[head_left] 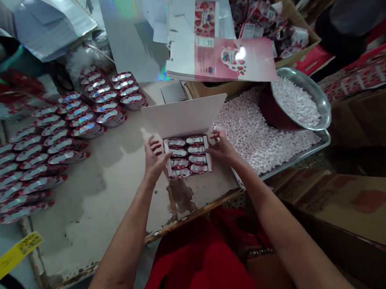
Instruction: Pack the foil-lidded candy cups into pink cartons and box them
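Note:
An open small carton [184,118] stands on the table in front of me, its white lid raised at the back. Inside it, shiny red-and-white packets [196,149] stand on edge in two columns. My left hand [155,159] is at the carton's left side, thumb on the side flap and fingers curved and slightly apart. On the right side my right hand [222,147] has its thumb at the other flap, with the fingers bent beside the wall. The hands steady the carton between them; the outer side walls are partly hidden.
Rows of similar packets [56,136] stand on the worn table [117,194] to the left. A metal tray [280,167] of small white pieces and a metal scoop [324,104] lie right. Flat pink cartons [236,58] rest against a cardboard box [289,5] of packets behind.

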{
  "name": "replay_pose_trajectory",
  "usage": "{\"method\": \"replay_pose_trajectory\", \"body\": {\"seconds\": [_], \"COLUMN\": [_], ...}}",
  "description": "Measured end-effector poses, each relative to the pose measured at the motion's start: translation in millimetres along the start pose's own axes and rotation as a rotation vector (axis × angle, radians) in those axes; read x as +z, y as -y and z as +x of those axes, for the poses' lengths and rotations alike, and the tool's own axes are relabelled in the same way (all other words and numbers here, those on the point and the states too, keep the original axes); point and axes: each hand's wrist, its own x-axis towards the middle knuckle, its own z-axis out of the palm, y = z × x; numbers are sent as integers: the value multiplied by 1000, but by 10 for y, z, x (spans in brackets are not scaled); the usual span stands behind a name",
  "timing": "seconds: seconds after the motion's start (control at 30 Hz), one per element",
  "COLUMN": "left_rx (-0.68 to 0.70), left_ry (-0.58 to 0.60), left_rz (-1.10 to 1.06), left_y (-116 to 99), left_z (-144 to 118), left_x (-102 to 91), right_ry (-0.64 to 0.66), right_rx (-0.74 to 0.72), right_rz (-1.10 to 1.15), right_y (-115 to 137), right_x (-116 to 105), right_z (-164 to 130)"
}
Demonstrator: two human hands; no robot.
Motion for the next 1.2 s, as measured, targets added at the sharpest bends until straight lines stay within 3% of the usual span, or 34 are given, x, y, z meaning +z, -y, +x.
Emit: {"method": "replay_pose_trajectory", "body": {"seconds": [0.1,0.27,0.4,0.47,0.6,0.67,0.77,0.8,0.87,0.93,0.97,1.0,1.1,1.2], "left_rx": [17,299,518,543,430,389,340,294,128,-68,-132,-160,-95,-64], "left_ry": [227,442,755,802,707,695,628,515,103,-324,-421,-415,-108,8], "left_rz": [-18,387,622,702,804,757,508,412,284,250,247,240,199,172], "left_y": [3,-302,-631,-714,-667,-597,-502,-475,-431,-413,-419,-436,-526,-588], "left_z": [223,480,270,33,-284,-238,-93,-104,-313,-764,-1041,-1317,-1916,-2014], "left_x": [-112,-423,-438,-324,-89,-70,-184,-239,-306,-237,-133,16,625,1198], "right_ry": [153,343,468,486,431,350,226,211,218,254,287,325,400,379], "right_rx": [-137,-409,-562,-573,-586,-545,-449,-432,-419,-415,-416,-420,-446,-469], "right_rz": [-164,-650,-837,-819,-838,-917,-1039,-1066,-1085,-1040,-995,-946,-874,-941], "right_y": [68,311,500,529,466,446,511,557,670,777,818,847,851,782], "right_x": [-209,-466,-432,-273,255,523,764,785,739,615,544,476,340,312], "right_z": [274,393,193,17,-414,-587,-681,-665,-577,-442,-370,-300,-150,-102]}}
